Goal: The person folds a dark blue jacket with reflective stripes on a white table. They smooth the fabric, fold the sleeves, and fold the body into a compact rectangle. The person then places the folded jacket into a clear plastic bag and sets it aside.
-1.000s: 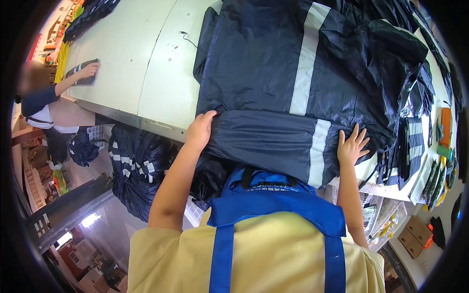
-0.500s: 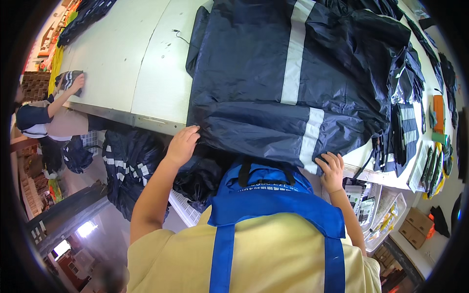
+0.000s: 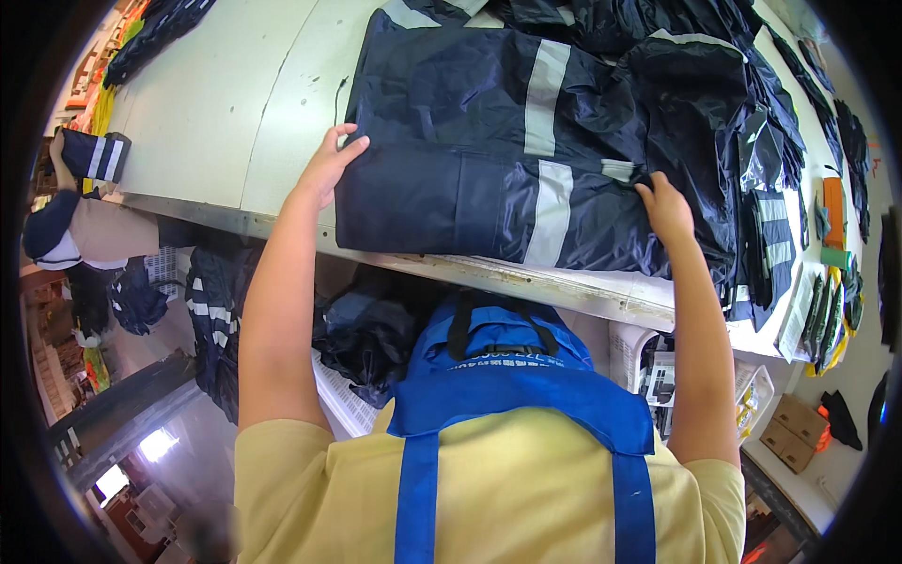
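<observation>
We have the shiny navy-blue fabric garment with silver-grey bands on the white table, between and beyond our hands. Its near side appears folded over into a broad panel; beyond our hands, the rest lies spread and creased, not yet folded in. Our left hand touches the panel's upper left corner; our right hand, well apart, touches its upper edge. We cannot tell whether either grips.
</observation>
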`<state>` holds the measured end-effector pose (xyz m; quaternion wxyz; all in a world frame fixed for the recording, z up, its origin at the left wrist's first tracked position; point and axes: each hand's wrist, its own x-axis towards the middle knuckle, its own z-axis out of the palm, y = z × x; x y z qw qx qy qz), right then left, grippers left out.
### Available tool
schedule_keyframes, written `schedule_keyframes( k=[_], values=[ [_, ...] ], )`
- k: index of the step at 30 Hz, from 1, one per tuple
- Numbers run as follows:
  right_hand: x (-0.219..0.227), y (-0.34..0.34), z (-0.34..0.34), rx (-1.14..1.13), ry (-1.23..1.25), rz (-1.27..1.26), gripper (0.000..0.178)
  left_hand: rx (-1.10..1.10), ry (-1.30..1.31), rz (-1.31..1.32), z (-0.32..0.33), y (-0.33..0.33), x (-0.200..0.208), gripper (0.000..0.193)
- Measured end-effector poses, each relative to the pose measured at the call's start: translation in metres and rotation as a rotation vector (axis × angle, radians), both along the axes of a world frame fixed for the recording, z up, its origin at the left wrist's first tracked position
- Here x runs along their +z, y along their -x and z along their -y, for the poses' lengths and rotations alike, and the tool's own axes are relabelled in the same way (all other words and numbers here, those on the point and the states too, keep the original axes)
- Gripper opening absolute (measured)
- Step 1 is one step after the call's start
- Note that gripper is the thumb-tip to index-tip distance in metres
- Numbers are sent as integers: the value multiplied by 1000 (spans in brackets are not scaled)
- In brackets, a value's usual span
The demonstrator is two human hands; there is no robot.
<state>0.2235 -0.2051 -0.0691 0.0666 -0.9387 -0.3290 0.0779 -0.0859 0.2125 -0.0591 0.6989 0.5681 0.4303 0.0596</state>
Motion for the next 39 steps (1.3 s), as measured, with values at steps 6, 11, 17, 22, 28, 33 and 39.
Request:
schedule_keyframes(
  k=[6, 11, 17, 22, 28, 33, 39],
  values=[
    [-53, 1, -9, -27, 8, 99, 37, -59, 291, 46, 30, 49, -19, 53],
    [-59, 13, -3, 10, 80, 46, 40, -84, -352, -453, 41, 62, -32, 52],
    [-22, 31, 5, -13, -38, 23, 37, -575, -1212, -35, 136, -47, 7, 58],
    [13, 55, 90, -138, -102, 234, 33, -752, -1217, 34, 200, -118, -42, 50],
    [7, 51, 156, -285, -92, -170, 28, -901, -1250, 72, 202, -113, -51, 45],
    [54, -80, 76, -526, -680, 51, 55, -864, -1206, 274, 208, -150, -37, 43],
    [87, -210, -55, -850, -984, -941, 81, -895, -1191, 411, 222, -218, -67, 43]
  ],
)
